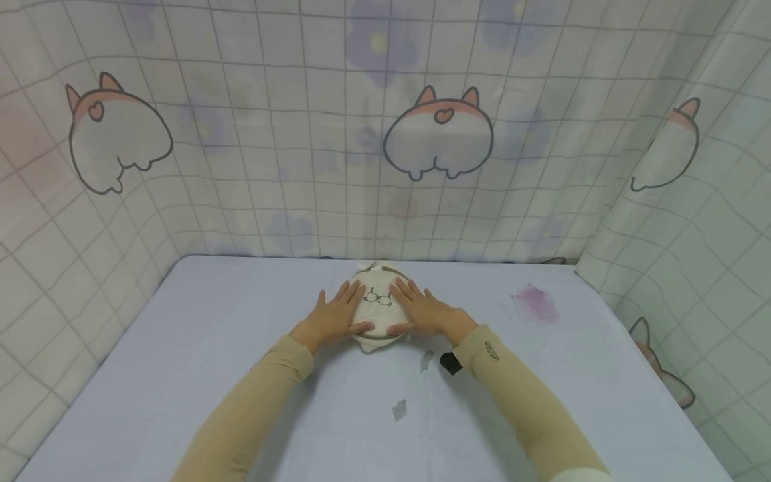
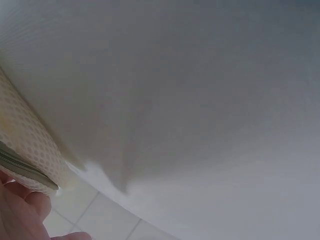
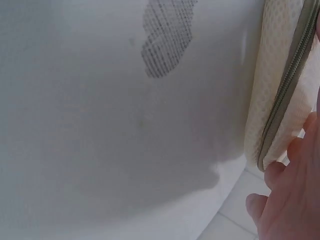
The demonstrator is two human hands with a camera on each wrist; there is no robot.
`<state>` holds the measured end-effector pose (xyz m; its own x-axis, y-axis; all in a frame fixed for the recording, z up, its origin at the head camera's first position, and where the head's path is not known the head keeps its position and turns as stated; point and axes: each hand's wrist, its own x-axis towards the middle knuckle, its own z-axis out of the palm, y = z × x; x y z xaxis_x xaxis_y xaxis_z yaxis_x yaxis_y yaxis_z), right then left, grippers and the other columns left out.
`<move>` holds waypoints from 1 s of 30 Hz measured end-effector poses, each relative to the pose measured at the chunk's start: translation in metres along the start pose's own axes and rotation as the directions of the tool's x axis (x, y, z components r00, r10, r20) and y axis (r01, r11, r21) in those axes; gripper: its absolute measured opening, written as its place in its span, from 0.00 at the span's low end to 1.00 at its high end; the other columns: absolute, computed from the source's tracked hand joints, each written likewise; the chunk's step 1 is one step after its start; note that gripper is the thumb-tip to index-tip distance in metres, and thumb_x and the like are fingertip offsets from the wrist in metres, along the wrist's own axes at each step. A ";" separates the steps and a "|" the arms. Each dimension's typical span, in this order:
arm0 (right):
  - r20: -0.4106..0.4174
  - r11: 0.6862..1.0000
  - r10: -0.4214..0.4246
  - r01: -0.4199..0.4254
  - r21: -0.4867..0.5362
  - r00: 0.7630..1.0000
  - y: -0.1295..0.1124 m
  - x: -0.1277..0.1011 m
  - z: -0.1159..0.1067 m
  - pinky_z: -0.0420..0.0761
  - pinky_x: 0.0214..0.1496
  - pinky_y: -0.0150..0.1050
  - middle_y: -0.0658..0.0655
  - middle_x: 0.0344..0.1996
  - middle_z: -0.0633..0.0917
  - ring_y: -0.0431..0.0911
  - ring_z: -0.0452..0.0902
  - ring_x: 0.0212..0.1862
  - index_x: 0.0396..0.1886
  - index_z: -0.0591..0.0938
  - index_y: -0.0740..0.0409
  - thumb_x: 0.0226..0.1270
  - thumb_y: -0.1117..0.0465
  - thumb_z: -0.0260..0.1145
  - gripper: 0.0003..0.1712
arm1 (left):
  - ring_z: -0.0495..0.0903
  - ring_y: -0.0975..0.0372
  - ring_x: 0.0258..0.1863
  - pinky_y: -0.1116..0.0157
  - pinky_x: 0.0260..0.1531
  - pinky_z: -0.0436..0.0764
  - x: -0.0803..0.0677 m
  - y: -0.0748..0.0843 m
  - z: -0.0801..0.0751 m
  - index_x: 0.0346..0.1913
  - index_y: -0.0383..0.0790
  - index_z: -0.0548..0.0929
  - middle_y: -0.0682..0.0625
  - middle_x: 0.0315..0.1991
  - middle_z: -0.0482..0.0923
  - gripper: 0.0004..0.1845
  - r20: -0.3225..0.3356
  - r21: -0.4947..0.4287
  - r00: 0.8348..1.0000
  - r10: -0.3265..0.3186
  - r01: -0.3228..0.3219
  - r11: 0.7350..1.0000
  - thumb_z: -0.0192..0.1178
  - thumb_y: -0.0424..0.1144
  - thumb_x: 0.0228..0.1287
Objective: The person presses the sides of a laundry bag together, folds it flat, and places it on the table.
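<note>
Both hands, left hand (image 1: 333, 318) and right hand (image 1: 424, 313), lie flat with straight fingers pressing a rounded cream mesh pouch (image 1: 377, 309), zipper-edged, mid-desk toward the curtained back edge, pale smooth desk (image 1: 181, 348) open on both sides, purple stain (image 1: 535, 302) well right.

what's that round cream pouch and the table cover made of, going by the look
The pouch looks like a soft woven mesh fabric, matte: the wrist views show a fine dotted weave and a grey-green zipper along its edge. The table cover seems a thin, smooth pale lilac cloth or sheet, stained in places; which one is unclear.
</note>
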<state>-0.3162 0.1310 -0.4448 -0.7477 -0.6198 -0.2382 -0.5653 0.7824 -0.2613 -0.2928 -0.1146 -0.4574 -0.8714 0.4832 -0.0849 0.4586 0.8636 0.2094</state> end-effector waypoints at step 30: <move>0.075 0.996 0.085 -0.082 -0.041 0.994 -0.007 0.005 0.001 0.43 0.77 0.68 0.61 0.82 0.35 0.60 0.28 0.81 0.84 0.38 0.58 0.74 0.32 0.58 0.59 | 0.39 0.46 0.81 0.30 0.69 0.52 0.001 0.007 0.000 0.82 0.34 0.45 0.39 0.83 0.40 0.49 0.077 0.040 0.995 -0.066 0.063 0.997 0.49 0.64 0.76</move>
<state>-0.3151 0.1225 -0.4452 -0.7645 -0.5542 -0.3292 -0.5160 0.8323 -0.2027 -0.2906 -0.1082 -0.4561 -0.8836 0.4350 -0.1731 0.4095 0.8974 0.1645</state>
